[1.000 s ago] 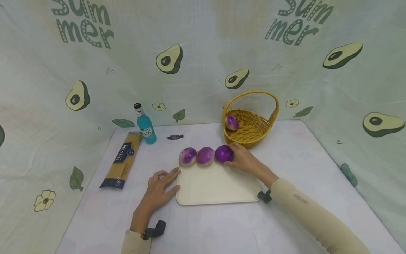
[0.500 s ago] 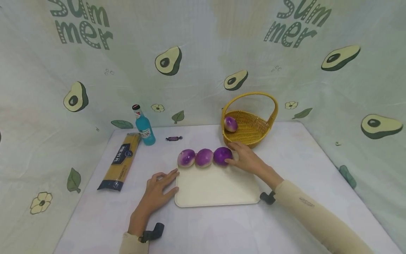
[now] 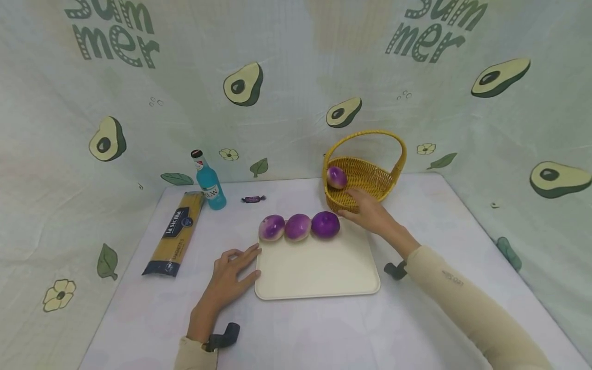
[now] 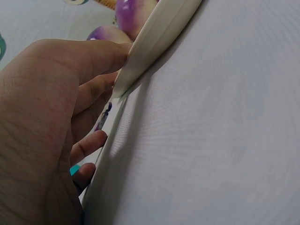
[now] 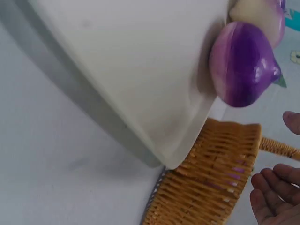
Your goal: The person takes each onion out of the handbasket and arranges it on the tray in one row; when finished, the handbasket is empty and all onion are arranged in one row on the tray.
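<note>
Three purple-and-white onions stand in a row along the far edge of the cream tray (image 3: 314, 272): a left onion (image 3: 272, 227), a middle onion (image 3: 298, 227) and a darker right onion (image 3: 326, 225). My left hand (image 3: 227, 277) rests its fingertips and thumb against the tray's left rim. Holding nothing, my right hand (image 3: 372, 215) is at the front of the yellow wicker basket (image 3: 376, 180), past the right onion and apart from it. Another onion (image 3: 336, 177) lies inside the basket on the left. In the right wrist view, the right onion (image 5: 243, 65) shows its pointed tip.
A spaghetti packet (image 3: 177, 236) lies at the left of the table, with a blue bottle (image 3: 210, 185) upright behind it. One small wrapped candy (image 3: 253, 199) lies behind the onions. A patterned cloth (image 3: 287, 77) hangs behind the table.
My right hand has let go of the right onion and moved away from it, back and to the right, up to the basket. My left hand stays at the tray's rim.
</note>
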The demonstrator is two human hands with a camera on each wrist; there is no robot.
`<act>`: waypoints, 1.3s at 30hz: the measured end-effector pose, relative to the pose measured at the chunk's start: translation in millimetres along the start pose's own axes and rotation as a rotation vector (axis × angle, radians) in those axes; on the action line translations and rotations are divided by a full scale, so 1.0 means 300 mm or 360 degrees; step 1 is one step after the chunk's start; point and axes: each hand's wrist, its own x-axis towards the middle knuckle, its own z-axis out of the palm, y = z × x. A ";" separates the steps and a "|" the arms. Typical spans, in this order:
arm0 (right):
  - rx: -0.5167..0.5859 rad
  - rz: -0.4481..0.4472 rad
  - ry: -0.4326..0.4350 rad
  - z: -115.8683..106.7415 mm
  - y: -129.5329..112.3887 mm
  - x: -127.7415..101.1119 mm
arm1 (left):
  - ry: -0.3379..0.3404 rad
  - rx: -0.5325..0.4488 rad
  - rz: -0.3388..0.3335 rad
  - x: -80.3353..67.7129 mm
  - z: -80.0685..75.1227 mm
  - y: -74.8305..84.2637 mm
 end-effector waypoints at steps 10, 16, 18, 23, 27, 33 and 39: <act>-0.0007 0.0093 0.0023 -0.021 0.076 0.052 | 0.0000 0.0000 -0.0010 0.001 -0.004 0.006; -0.0029 0.0086 0.0028 -0.017 0.101 0.085 | 0.0004 0.0016 -0.0034 -0.003 -0.007 0.011; -0.0041 0.0077 0.0025 -0.017 0.108 0.099 | 0.0002 0.0011 -0.0036 -0.003 -0.008 0.012; -0.0049 0.0093 0.0014 -0.012 0.126 0.132 | -0.0010 0.0002 -0.0031 0.000 -0.009 0.014; -0.0053 0.0127 0.0009 -0.005 0.137 0.157 | -0.0012 0.0005 -0.0025 0.001 -0.004 0.011; -0.0059 0.0175 -0.0004 0.006 0.152 0.192 | -0.0005 -0.0009 -0.0019 -0.001 -0.002 0.011; -0.0033 0.0223 -0.0014 0.017 0.166 0.223 | 0.0000 -0.0017 -0.0008 -0.002 -0.007 0.010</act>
